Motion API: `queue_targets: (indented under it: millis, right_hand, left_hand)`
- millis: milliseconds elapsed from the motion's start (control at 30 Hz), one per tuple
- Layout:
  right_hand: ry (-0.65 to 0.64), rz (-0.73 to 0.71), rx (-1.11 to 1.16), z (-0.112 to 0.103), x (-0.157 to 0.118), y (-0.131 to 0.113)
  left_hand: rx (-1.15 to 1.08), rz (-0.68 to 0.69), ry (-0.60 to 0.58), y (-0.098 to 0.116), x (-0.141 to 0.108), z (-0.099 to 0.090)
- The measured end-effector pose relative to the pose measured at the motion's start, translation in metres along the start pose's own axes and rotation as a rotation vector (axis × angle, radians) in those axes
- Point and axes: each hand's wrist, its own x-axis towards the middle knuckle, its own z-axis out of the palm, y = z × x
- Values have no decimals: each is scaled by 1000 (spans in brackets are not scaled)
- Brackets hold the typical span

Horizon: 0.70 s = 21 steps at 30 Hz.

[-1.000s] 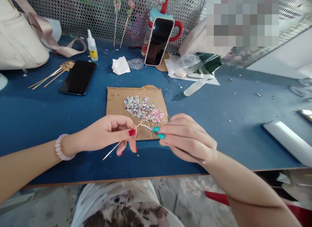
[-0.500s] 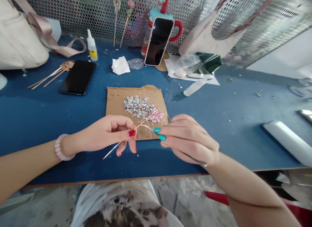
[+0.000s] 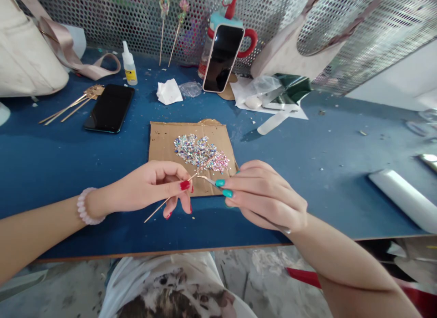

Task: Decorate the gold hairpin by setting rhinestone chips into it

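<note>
Pale bag (image 3: 32, 56): we see it at the far left of the blue bench (image 3: 290, 149).
Gold sticks (image 3: 70, 109): these lie together, their ornamented ends just beside the dark phone (image 3: 111, 109).
Glue bottle (image 3: 130, 69): it stands upright, beyond the dark phone, yellow label towards us.
Left hand (image 3: 148, 187): its thumb and fingers, red-nailed, are pinched closed on the held stick (image 3: 157, 210); a beaded bracelet (image 3: 89, 207) circles the wrist.
Held stick: it slants from below the left hand up over the heap of sparkly bits (image 3: 194, 149); we cannot tell whether its far end touches them.
Decorated sticks (image 3: 180, 18): two of these stand near the perforated metal panel (image 3: 116, 22).
Cardboard (image 3: 160, 147): it lies flat on the bench in front of us, with the sparkly bits spread on it, silvery to the left and pink to the right.
Tweezers (image 3: 209, 180): their bent tip is close by the held stick; whether it grips anything is too small for us to tell.
Standing phone (image 3: 223, 58): it is propped in front of a red-handled cup (image 3: 251, 44).
Right hand (image 3: 269, 196): its teal-nailed fingers are curled closed around the tweezers.
White case (image 3: 403, 199): we find it well apart, at the bench's right.
</note>
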Motion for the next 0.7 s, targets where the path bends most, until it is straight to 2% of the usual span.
queue_targets:
  millis: [700]
  right_hand:
    - [3, 6, -12, 2, 0, 1]
  left_hand:
    - [29, -31, 17, 2, -1, 1]
